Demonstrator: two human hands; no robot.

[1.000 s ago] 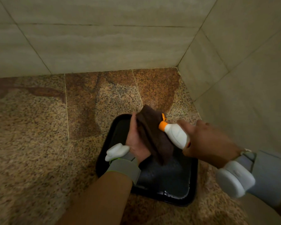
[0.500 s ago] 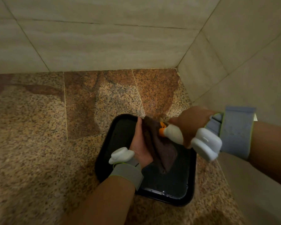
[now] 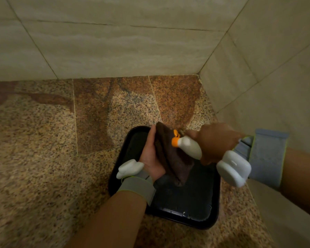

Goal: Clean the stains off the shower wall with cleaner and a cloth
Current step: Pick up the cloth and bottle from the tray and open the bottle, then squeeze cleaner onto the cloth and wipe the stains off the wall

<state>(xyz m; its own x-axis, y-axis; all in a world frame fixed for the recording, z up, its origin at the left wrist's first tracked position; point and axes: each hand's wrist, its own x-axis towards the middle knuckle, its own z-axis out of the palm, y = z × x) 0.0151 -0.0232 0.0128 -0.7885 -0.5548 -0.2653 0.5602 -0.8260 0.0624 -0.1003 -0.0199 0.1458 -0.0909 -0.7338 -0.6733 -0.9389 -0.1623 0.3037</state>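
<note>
Beige wall tiles (image 3: 115,47) are meeting a speckled granite floor (image 3: 43,140) in a shower corner, and the floor is showing darker, wet-looking patches near the wall. A black tray (image 3: 214,203) is sitting on the floor close to the right-hand wall, directly beneath both hands, probably so that any drips of cleaner are landing in it and not on the stone.

The person's left hand (image 3: 150,158) is lying palm up over the tray, fingers spread flat under a dark brown cloth (image 3: 168,154) that is draping across the palm and hanging off its near edge; the open palm is giving the cloth a backing to be wetted against. The right hand (image 3: 217,142) is wrapping its grip tightly around a white cleaner bottle (image 3: 190,147), tipping it sideways so the orange nozzle (image 3: 174,141) is pointing into the cloth and touching or almost touching it. Whether liquid is coming out cannot be told.

Judging by this, the person is loading the cloth with cleaner, and the wiping of the wall is not yet begun. Both wrists are wearing grey bands with white devices.
</note>
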